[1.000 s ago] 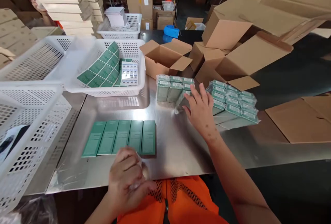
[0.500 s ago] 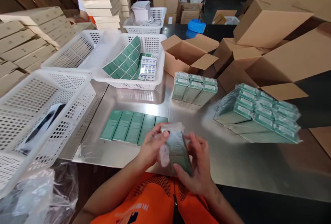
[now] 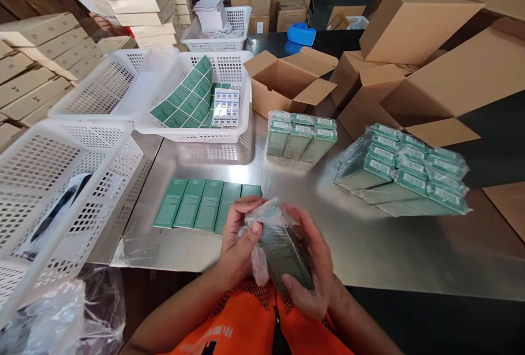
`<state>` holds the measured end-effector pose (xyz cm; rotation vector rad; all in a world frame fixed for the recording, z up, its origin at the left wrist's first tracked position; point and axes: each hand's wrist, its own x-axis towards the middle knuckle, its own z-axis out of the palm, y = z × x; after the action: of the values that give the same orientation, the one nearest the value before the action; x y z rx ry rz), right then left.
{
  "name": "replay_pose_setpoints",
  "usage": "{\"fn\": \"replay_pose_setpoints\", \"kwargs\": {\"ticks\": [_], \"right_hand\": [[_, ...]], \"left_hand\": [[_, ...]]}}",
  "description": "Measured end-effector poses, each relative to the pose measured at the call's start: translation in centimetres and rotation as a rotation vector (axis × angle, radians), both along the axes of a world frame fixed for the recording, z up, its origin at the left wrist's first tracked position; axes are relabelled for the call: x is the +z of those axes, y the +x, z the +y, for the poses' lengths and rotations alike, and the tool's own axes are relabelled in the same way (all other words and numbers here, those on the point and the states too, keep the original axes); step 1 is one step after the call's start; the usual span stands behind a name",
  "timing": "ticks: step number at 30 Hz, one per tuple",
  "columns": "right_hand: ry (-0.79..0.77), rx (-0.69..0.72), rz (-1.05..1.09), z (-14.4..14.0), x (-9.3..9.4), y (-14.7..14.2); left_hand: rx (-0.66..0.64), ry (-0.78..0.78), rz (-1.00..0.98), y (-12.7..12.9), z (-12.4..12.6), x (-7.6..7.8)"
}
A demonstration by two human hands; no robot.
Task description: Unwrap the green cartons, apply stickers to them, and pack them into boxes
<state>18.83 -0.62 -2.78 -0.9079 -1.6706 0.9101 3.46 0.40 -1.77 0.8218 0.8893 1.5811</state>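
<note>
Both hands hold one green box (image 3: 285,254) in clear wrap (image 3: 266,214), just above the near edge of the metal surface (image 3: 369,245). The left hand (image 3: 240,240) is curled round the box's upper end, thumb pressed on the wrap. The right hand (image 3: 314,273) cups the lower end, fingers half closed along its side. The wrap looks partly loose at the top, though blur makes that uncertain. A row of flat green boxes (image 3: 205,203) lies just beyond the hands; wrapped stacks (image 3: 402,172) sit to the right.
</note>
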Motion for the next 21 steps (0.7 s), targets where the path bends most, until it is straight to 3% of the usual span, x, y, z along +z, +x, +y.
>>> {"fn": "replay_pose_setpoints", "kwargs": {"ticks": [3,5,10,13,18,21], "right_hand": [[-0.062,0.053,0.15,0.1,0.8,0.6],[-0.207,0.095,0.246,0.2,1.2,0.8],[-0.56,0.264,0.51,0.2,0.7,0.9],[-0.537,0.275,0.542,0.2,0.2,1.0],[-0.552,0.334,0.614,0.6,0.6,1.0],[-0.653,0.338,0.733,0.6,0.9,1.0]], "left_hand": [[-0.056,0.032,0.008,-0.7,0.6,0.4],[-0.102,0.03,0.071,-1.7,1.3,1.0],[-0.369,0.068,0.252,-4.2,2.7,2.7],[-0.286,0.136,0.312,-4.3,2.8,3.0],[-0.094,0.309,0.153,-3.6,1.7,1.8],[-0.146,0.387,0.362,-4.1,0.9,1.5]]}}
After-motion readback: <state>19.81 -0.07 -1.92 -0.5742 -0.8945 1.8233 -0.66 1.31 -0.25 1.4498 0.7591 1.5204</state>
